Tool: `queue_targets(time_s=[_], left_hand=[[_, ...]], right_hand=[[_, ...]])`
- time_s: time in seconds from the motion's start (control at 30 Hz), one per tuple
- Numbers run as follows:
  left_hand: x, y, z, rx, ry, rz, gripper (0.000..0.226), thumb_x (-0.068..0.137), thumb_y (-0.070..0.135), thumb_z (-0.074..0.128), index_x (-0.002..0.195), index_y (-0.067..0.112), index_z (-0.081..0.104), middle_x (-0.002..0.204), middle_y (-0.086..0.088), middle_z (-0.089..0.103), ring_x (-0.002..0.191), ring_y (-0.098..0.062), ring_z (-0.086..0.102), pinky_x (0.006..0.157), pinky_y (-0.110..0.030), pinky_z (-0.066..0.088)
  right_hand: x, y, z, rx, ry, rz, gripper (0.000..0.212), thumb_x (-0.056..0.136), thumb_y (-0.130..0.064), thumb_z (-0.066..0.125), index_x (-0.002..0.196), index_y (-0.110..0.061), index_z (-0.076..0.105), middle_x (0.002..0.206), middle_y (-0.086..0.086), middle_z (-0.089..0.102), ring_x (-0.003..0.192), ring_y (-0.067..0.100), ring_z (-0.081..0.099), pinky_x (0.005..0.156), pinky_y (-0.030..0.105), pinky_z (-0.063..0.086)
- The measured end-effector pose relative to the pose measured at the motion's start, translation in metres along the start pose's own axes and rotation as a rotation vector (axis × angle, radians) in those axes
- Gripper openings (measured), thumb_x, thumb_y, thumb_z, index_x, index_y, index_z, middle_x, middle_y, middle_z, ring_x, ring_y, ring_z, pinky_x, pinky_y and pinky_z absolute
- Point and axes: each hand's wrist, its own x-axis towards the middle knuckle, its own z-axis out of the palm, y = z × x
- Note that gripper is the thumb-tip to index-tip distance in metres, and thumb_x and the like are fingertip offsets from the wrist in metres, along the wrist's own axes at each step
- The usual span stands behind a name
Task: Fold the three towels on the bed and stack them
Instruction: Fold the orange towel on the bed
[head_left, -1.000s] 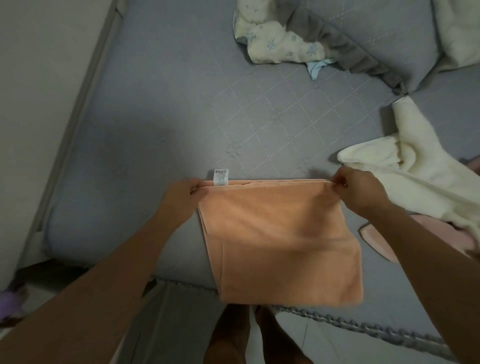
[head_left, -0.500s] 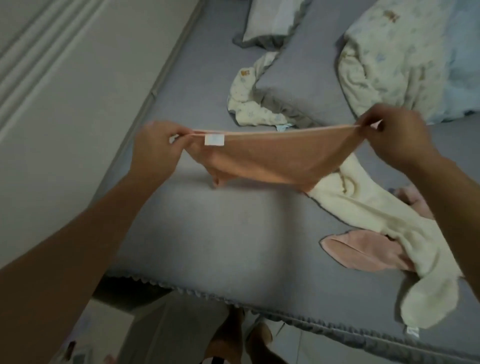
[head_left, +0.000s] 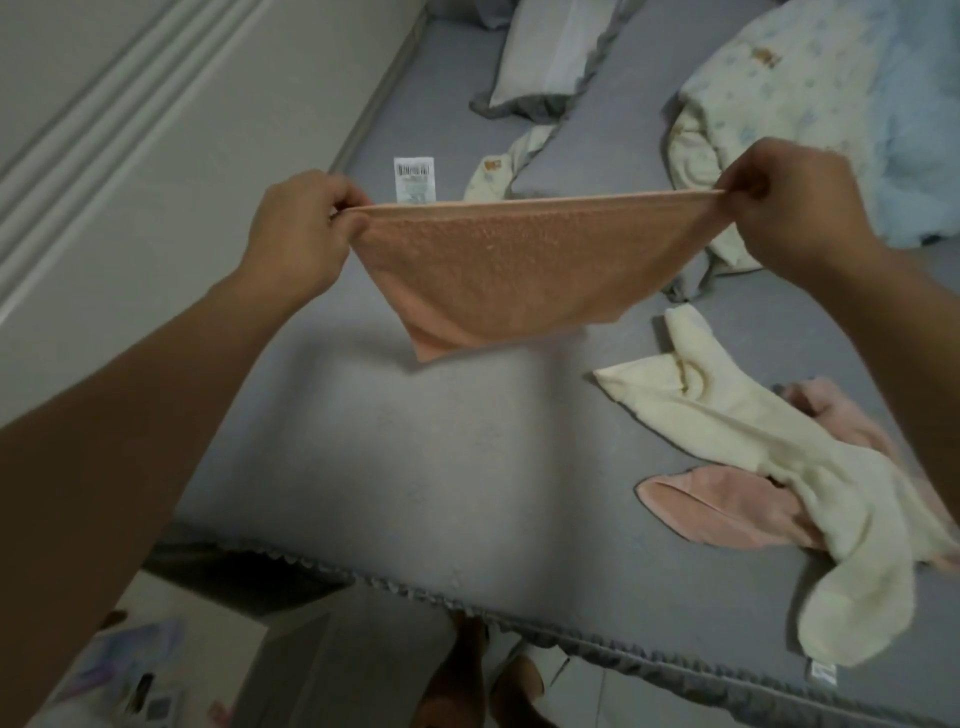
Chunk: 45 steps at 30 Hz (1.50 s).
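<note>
An orange towel (head_left: 509, 265) hangs in the air above the grey bed (head_left: 415, 467), folded, with its top edge stretched taut. My left hand (head_left: 301, 234) pinches its left corner and my right hand (head_left: 800, 208) pinches its right corner. A white label (head_left: 414, 179) sticks up from the edge near my left hand. A cream towel (head_left: 779, 457) lies crumpled on the bed at the right. It drapes over a pink towel (head_left: 727, 512), which is partly hidden beneath it.
A grey pillow (head_left: 545, 57) and a patterned cream-and-blue blanket (head_left: 810, 114) lie at the back of the bed. A white wall (head_left: 130, 156) runs along the left. The bed's trimmed front edge (head_left: 519, 629) crosses below, with floor clutter (head_left: 130, 670) at lower left.
Both hands lifted the orange towel off the bed's front edge and now hold it stretched in the air. The view has tilted up toward the pillows.
</note>
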Motion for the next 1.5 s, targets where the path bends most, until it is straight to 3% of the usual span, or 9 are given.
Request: queue_targets(time_s=[0.33, 0.57, 0.77, 0.9, 1.03, 1.1, 1.23, 1.37, 1.5], left_hand=[[0.007, -0.022, 0.011, 0.079, -0.161, -0.041, 0.018, 0.091, 0.026, 0.060, 0.104, 0.017, 0.070, 0.101, -0.014, 0.073, 0.096, -0.036, 0.065, 0.085, -0.044, 0.051], [0.037, -0.025, -0.012, 0.033, 0.056, -0.008, 0.021, 0.092, 0.030, 0.051, 0.103, 0.018, 0.065, 0.097, -0.015, 0.072, 0.089, -0.038, 0.065, 0.082, -0.046, 0.051], [-0.022, -0.039, 0.007, 0.007, 0.107, 0.014, 0.009, 0.093, 0.022, 0.050, 0.095, 0.019, 0.058, 0.091, -0.013, 0.067, 0.081, -0.038, 0.061, 0.069, -0.040, 0.044], [-0.113, -0.066, 0.072, -0.014, -0.140, -0.165, 0.021, 0.097, 0.029, 0.047, 0.097, 0.015, 0.063, 0.097, -0.014, 0.069, 0.088, -0.036, 0.066, 0.076, -0.042, 0.049], [-0.227, -0.080, 0.140, 0.029, -0.648, -0.372, 0.029, 0.103, 0.025, 0.043, 0.124, 0.016, 0.061, 0.133, -0.012, 0.061, 0.120, -0.029, 0.058, 0.101, -0.036, 0.039], [-0.277, -0.079, 0.158, 0.105, -0.834, -0.321, 0.027, 0.102, 0.026, 0.040, 0.121, 0.024, 0.059, 0.133, -0.006, 0.059, 0.120, -0.024, 0.055, 0.097, -0.032, 0.039], [-0.323, -0.069, 0.161, 0.115, -1.042, -0.315, 0.007, 0.097, 0.032, 0.044, 0.093, 0.031, 0.051, 0.113, 0.001, 0.063, 0.103, -0.019, 0.057, 0.079, -0.030, 0.041], [-0.325, -0.078, 0.156, 0.083, -1.125, -0.336, 0.015, 0.096, 0.030, 0.049, 0.102, 0.022, 0.060, 0.114, -0.003, 0.063, 0.105, -0.020, 0.058, 0.090, -0.035, 0.047], [-0.296, -0.099, 0.163, 0.009, -1.008, -0.313, 0.019, 0.099, 0.023, 0.049, 0.109, 0.015, 0.063, 0.113, -0.005, 0.063, 0.106, -0.020, 0.056, 0.090, -0.032, 0.043]], right_hand=[[0.008, -0.007, 0.023, -0.124, -0.146, -0.077, 0.027, 0.089, -0.011, 0.053, 0.108, -0.013, 0.072, 0.109, 0.016, 0.070, 0.099, 0.037, 0.063, 0.085, 0.044, 0.052], [0.032, -0.022, 0.014, -0.067, 0.037, -0.039, 0.029, 0.093, -0.023, 0.044, 0.110, -0.018, 0.067, 0.107, 0.016, 0.070, 0.098, 0.039, 0.062, 0.083, 0.048, 0.052], [-0.016, -0.013, 0.037, -0.022, 0.034, -0.117, 0.020, 0.093, -0.017, 0.051, 0.106, -0.014, 0.066, 0.103, 0.017, 0.068, 0.092, 0.040, 0.062, 0.074, 0.043, 0.047], [-0.101, 0.014, 0.098, -0.028, -0.204, -0.070, 0.015, 0.096, -0.018, 0.052, 0.103, -0.016, 0.065, 0.102, 0.012, 0.066, 0.091, 0.037, 0.063, 0.072, 0.042, 0.049], [-0.206, 0.048, 0.163, -0.035, -0.546, -0.002, 0.019, 0.098, -0.028, 0.050, 0.109, -0.030, 0.065, 0.105, -0.002, 0.067, 0.095, 0.024, 0.066, 0.078, 0.037, 0.051], [-0.251, 0.062, 0.188, -0.053, -0.700, 0.054, 0.014, 0.098, -0.031, 0.049, 0.101, -0.036, 0.061, 0.101, -0.004, 0.064, 0.093, 0.021, 0.065, 0.075, 0.034, 0.049], [-0.309, 0.074, 0.216, -0.081, -0.947, 0.126, 0.015, 0.096, -0.028, 0.046, 0.091, -0.037, 0.056, 0.093, -0.011, 0.060, 0.083, 0.012, 0.059, 0.067, 0.027, 0.042], [-0.313, 0.070, 0.212, -0.088, -1.028, 0.155, 0.016, 0.092, -0.023, 0.048, 0.090, -0.035, 0.058, 0.092, -0.010, 0.062, 0.082, 0.012, 0.058, 0.068, 0.029, 0.045], [-0.278, 0.064, 0.209, -0.060, -0.962, 0.154, 0.021, 0.091, -0.018, 0.050, 0.086, -0.038, 0.055, 0.088, -0.012, 0.060, 0.080, 0.013, 0.058, 0.066, 0.030, 0.043]])
